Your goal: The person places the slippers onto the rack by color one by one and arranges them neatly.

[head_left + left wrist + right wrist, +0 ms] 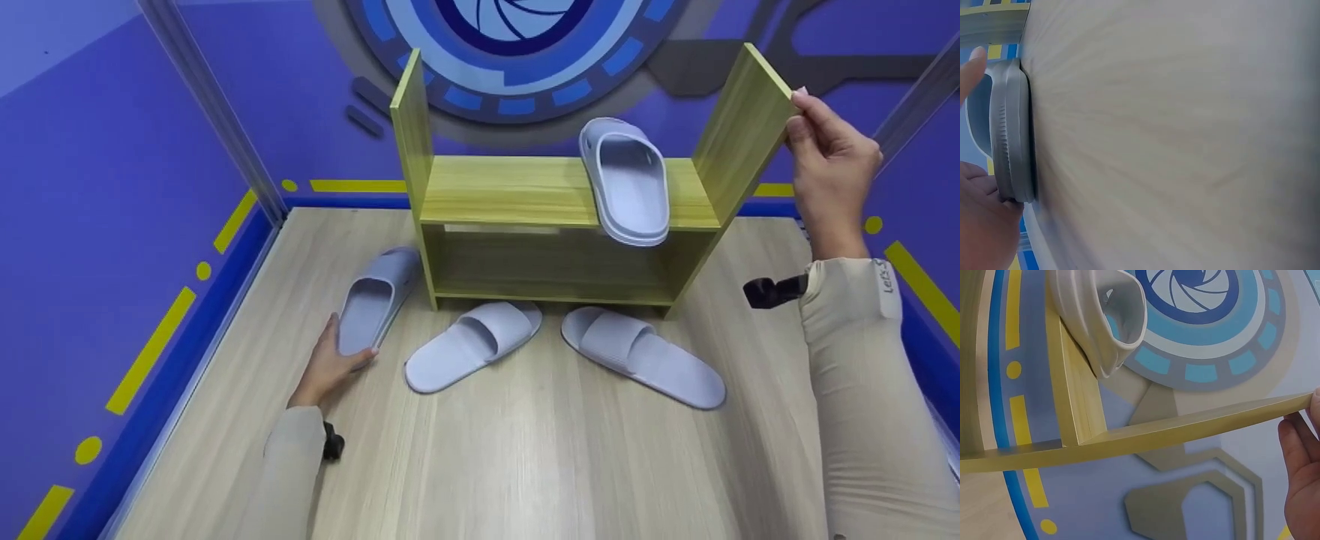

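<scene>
On the left of the floor lies a grey clog [367, 307], toe toward the rack. My left hand [330, 364] holds it at the heel, thumb on one side and fingers on the other. The left wrist view shows the clog [1013, 129] still flat on the floor, with part of the hand [985, 219] cut off by the frame. My right hand [836, 161] pinches the upper corner of the wooden shoe rack's [570, 191] right side panel. A matching clog [634, 184] sits on the rack's upper shelf, its heel overhanging the front edge.
Two grey open-toed slippers, a left one [472, 346] and a right one [645, 356], lie angled on the wood-look floor [525, 465] before the rack. Blue printed walls [112, 187] enclose the sides and back.
</scene>
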Available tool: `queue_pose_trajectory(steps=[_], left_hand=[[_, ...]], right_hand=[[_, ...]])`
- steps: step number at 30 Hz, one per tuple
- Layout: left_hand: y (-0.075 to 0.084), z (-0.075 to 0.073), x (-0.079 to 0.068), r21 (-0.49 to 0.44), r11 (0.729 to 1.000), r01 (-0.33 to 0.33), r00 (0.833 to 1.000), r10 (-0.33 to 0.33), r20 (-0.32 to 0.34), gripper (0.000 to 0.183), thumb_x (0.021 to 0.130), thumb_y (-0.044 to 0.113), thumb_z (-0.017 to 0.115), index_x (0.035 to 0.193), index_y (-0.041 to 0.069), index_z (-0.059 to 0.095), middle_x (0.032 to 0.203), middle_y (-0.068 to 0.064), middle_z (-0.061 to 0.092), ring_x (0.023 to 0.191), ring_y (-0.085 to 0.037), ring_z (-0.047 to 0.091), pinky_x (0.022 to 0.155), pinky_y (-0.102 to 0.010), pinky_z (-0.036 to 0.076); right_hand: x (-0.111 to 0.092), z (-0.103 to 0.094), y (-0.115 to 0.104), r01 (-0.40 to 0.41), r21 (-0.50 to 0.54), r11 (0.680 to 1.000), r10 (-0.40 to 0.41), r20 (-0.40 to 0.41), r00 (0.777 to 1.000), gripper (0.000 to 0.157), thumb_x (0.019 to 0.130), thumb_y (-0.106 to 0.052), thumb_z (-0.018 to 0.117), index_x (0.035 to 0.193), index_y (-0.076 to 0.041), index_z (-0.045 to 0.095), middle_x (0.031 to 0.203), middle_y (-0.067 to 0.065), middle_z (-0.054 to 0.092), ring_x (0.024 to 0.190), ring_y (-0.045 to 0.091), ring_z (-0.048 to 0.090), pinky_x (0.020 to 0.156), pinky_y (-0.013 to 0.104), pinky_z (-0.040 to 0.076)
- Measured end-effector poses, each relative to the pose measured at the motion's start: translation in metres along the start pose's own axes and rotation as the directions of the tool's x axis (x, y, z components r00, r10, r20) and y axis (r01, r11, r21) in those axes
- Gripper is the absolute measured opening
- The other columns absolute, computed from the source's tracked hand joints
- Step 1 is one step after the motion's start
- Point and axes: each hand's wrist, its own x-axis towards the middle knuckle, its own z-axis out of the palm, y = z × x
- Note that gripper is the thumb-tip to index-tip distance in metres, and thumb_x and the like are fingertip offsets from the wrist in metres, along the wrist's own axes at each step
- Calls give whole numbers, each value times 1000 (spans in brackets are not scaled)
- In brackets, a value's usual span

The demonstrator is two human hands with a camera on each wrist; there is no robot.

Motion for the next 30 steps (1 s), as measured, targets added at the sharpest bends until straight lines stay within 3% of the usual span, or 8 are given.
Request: queue_pose_trajectory(steps=[8,20,30], left_hand=[[-5,0,-1,-8,1000,-12,1000,12,-7,114,80,36,77,153,-2,-2,159,-27,2,147,-41,5,119,-51,11],[-5,0,1,38,999,21,999,-20,-33,112,78,34,79,152,-4,5,157,-29,9,146,-43,13,118,-52,15],[-9,-3,1,-27,1000,0,997,-3,-78,108,74,33,83,153,0,16,158,-23,19,146,-36,19,118,-48,20]], right_hand=[[-2,3,1,5,15,1000,-5,-8,1000,32,88,-10,64,120,-12,68,130,5,62,116,8,62,90,16,50],[0,2,2,-5,6,1000,5,-9,1000,33,87,-11,65,120,-14,68,130,5,62,114,7,62,90,16,50],[2,2,4,-6,-7,1000,6,-21,1000,32,87,-11,66,119,-14,69,129,5,62,111,6,64,89,15,50]])
